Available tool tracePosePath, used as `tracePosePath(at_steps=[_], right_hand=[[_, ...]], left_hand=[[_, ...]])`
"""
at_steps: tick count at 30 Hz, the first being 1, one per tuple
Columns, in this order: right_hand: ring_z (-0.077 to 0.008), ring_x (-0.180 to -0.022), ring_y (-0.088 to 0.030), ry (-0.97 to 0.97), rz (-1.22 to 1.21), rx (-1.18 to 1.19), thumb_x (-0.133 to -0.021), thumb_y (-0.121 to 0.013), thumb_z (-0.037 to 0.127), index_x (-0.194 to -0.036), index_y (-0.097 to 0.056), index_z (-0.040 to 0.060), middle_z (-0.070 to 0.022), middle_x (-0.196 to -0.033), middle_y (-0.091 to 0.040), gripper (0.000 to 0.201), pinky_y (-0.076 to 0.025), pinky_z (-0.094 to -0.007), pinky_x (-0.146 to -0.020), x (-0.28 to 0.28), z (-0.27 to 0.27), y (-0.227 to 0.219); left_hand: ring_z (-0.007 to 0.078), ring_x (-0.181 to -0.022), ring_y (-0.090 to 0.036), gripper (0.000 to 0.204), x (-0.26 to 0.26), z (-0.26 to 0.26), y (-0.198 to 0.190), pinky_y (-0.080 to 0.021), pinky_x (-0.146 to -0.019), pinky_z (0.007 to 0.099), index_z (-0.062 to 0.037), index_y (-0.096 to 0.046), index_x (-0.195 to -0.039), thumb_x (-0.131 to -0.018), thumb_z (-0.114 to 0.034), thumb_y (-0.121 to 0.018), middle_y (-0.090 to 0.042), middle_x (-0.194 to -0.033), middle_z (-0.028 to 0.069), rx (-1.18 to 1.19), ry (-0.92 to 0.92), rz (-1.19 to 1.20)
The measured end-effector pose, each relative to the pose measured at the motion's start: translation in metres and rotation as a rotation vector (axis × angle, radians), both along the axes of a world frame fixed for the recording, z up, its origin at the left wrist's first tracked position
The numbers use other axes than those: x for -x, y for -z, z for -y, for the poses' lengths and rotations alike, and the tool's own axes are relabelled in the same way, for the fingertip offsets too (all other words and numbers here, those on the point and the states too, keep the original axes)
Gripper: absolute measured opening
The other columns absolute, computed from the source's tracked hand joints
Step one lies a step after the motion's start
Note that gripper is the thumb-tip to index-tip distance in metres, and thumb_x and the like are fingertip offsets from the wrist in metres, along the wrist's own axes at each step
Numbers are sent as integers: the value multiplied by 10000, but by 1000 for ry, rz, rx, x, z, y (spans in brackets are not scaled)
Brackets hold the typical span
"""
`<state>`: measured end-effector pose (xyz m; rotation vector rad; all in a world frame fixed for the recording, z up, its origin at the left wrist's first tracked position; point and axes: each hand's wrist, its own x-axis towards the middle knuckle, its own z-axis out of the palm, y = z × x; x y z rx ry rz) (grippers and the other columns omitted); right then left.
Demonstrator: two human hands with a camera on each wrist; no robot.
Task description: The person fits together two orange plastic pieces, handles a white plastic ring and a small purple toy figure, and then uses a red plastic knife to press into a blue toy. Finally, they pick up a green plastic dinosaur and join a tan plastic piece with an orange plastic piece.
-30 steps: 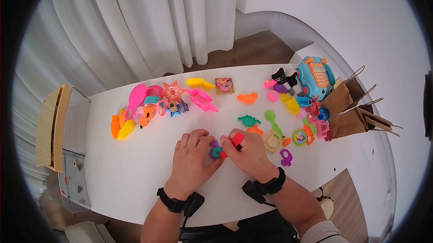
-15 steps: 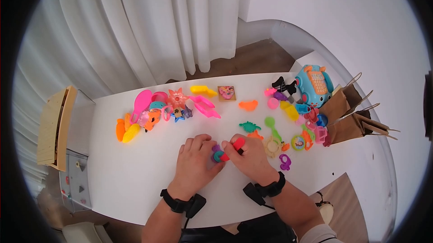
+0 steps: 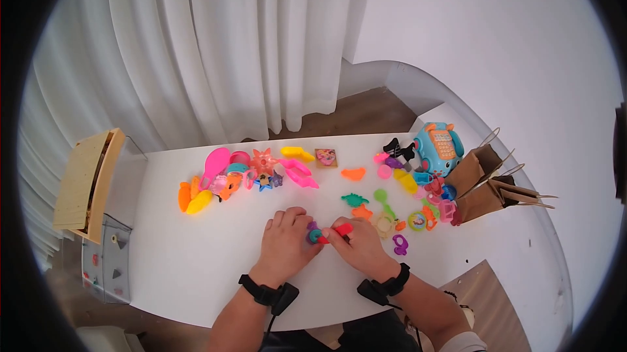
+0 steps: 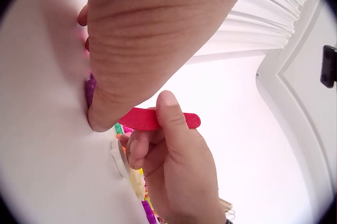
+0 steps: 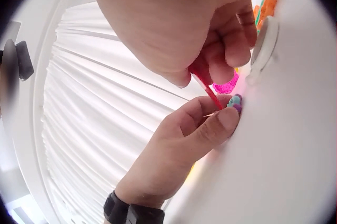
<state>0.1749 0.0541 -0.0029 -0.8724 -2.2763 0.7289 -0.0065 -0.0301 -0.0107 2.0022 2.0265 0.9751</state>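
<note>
Near the middle of the table, my left hand (image 3: 285,245) holds a small purple and teal toy (image 3: 314,235) against the tabletop between thumb and fingers. My right hand (image 3: 360,249) pinches a flat red stick (image 4: 142,119) with a rounded end, the thumb laid along it. The stick's lower end meets the teal part of the toy (image 5: 235,102). Under my right hand, in the right wrist view, a white round piece (image 5: 266,42) lies on the table.
A beige ring (image 3: 385,226), a green dinosaur (image 3: 354,200) and a purple toy (image 3: 400,244) lie right of my hands. Beyond stand a blue toy phone (image 3: 437,149) and brown paper bags (image 3: 480,179). Colourful toys, among them a pink paddle (image 3: 215,168), lie at the back left.
The red stick has tilted to a flatter angle in my right hand. Both hands stay together at the toy, while the head view has shifted so the table's back edge sits lower.
</note>
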Motion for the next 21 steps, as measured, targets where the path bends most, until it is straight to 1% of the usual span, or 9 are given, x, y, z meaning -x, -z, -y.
tracePosePath(at_steps=[3, 4, 6, 7, 9, 13, 15, 19, 21], right_hand=[[-336, -621, -574, -75, -104, -159, -990, -708, 279, -804, -654, 56, -121, -618, -585, 295, -464, -404, -591, -4, -7, 3], [-336, -621, -574, -74, -104, -160, -990, -708, 279, -804, -654, 56, -121, -618, -585, 295, -464, -404, -591, -5, -8, 2], [-308, -599, -557, -69, -163, 0, -1000, -693, 258, -800, -655, 30, -122, -614, -573, 305, -447, -391, -585, -8, -11, -3], [-308, -599, -557, -72, -165, 4, -1000, -693, 258, -800, -655, 30, -122, -614, -573, 305, -447, -391, -585, -8, -13, -8], [-282, -591, -556, 59, -148, 225, -1000, -689, 243, -788, -649, 12, -122, -621, -578, 316, -431, -386, -572, -10, -16, -23], [-265, -583, -552, 132, -171, 346, -995, -698, 247, -779, -656, 28, -110, -622, -581, 310, -442, -385, -609, -1, -17, -26], [-271, -620, -557, 40, -225, 139, -988, -707, 250, -781, -667, 46, -102, -619, -580, 294, -456, -393, -668, 3, -16, -12], [-286, -676, -566, -10, -204, 160, -974, -729, 262, -782, -680, 65, -90, -624, -580, 279, -462, -403, -718, -1, -17, 12], [-268, -771, -621, -35, -169, 80, -959, -759, 213, -848, -695, 63, -64, -748, -680, 197, -489, -382, -768, -8, -22, 12]], left_hand=[[301, -1160, -587, 491, 0, 1, 2, -489, -973, 441, -87, -684, -1151, -732, -237, -889, -606, -1289, 82, 3, 2, -2], [299, -1164, -585, 499, 0, 1, 2, -487, -977, 440, -88, -682, -1159, -732, -241, -888, -604, -1291, 80, 9, 2, 0], [299, -1164, -584, 501, 1, 1, 2, -485, -979, 440, -88, -680, -1164, -732, -239, -885, -604, -1291, 81, 6, 10, 7], [300, -1165, -583, 504, 2, 1, 3, -483, -981, 440, -89, -678, -1168, -731, -237, -881, -603, -1291, 81, 5, 17, 16], [302, -1164, -583, 507, 3, 1, 2, -482, -982, 440, -89, -675, -1174, -732, -233, -877, -604, -1289, 82, 17, 21, 14], [309, -1161, -583, 507, 1, -2, 0, -482, -986, 439, -89, -671, -1190, -737, -211, -861, -606, -1281, 88, 39, 43, 28], [311, -1155, -585, 513, 1, -2, -2, -483, -986, 438, -89, -670, -1195, -732, -197, -863, -606, -1279, 91, 38, 49, 40], [321, -1131, -592, 532, 0, -4, -7, -486, -984, 437, -92, -669, -1201, -712, -153, -869, -605, -1274, 102, 40, 54, 60], [325, -1126, -593, 537, -1, -5, -7, -485, -983, 438, -92, -668, -1202, -708, -146, -872, -604, -1269, 102, 49, 54, 60]])
